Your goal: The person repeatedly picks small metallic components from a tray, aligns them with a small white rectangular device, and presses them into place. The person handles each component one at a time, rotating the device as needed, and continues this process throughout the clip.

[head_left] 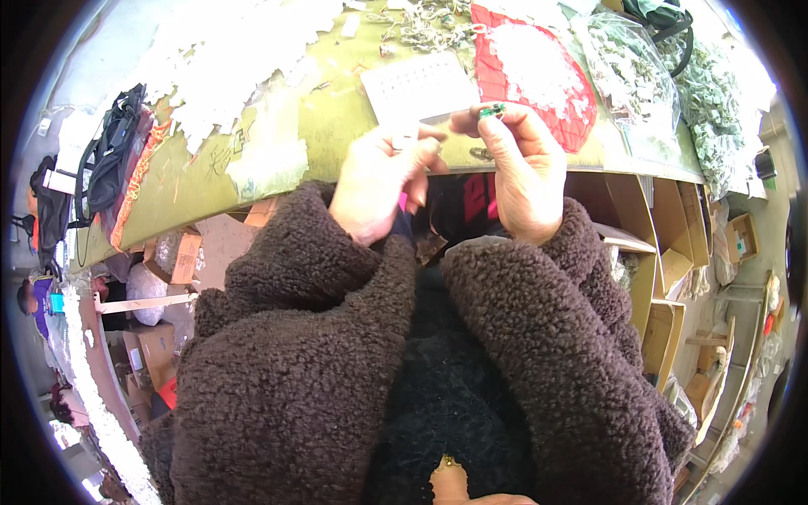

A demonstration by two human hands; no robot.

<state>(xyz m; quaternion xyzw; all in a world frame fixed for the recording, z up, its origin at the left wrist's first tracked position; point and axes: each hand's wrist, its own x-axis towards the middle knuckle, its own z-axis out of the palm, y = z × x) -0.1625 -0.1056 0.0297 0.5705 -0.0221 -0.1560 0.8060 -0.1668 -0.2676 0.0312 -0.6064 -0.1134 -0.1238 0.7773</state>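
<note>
Both my hands are raised over the near edge of the table, in dark brown fleecy sleeves. Between thumb and fingertips, my right hand (528,172) pinches a small shiny green piece with metallic glints (492,111); its exact kind is too small to make out. My left hand (379,181) is beside it on the left, fingers curled in and thumb close to them. Whatever those fingers hold, if anything, does not show. Just beyond the hands lies a white card (417,88) with rows of small marks. A small dark chain-like piece (481,153) rests by the table edge.
A red cloth or bag (581,126) lies behind my right hand. Tangled chains (433,29) are heaped at the back of the green tabletop (328,93). Clear bags of pale green pieces (631,76) stand right, dark bags (114,160) left. Cardboard boxes (669,219) sit below.
</note>
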